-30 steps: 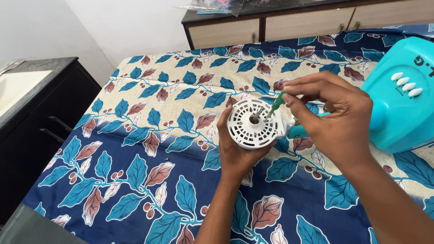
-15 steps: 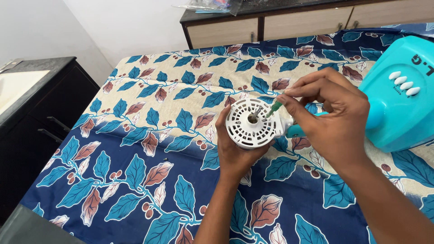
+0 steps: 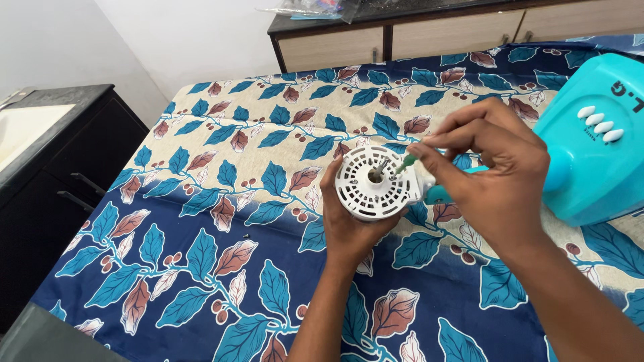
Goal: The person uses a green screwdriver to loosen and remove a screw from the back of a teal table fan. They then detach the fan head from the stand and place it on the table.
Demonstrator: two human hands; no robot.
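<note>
My left hand grips a round white slotted plastic housing from below and holds it up over the leaf-patterned cloth. My right hand pinches a small screwdriver with a green handle. Its metal tip reaches into the hole at the middle of the white housing. A turquoise stem joins the housing and runs behind my right hand toward the turquoise appliance body at the right.
The turquoise body has a row of white buttons. A black cabinet with a pale sink top stands at the left. A wooden drawer unit with a clear bag on it stands behind the table.
My right hand has shifted slightly and the screwdriver tip now sits in the centre hole of the housing. My left hand holds the housing as before.
</note>
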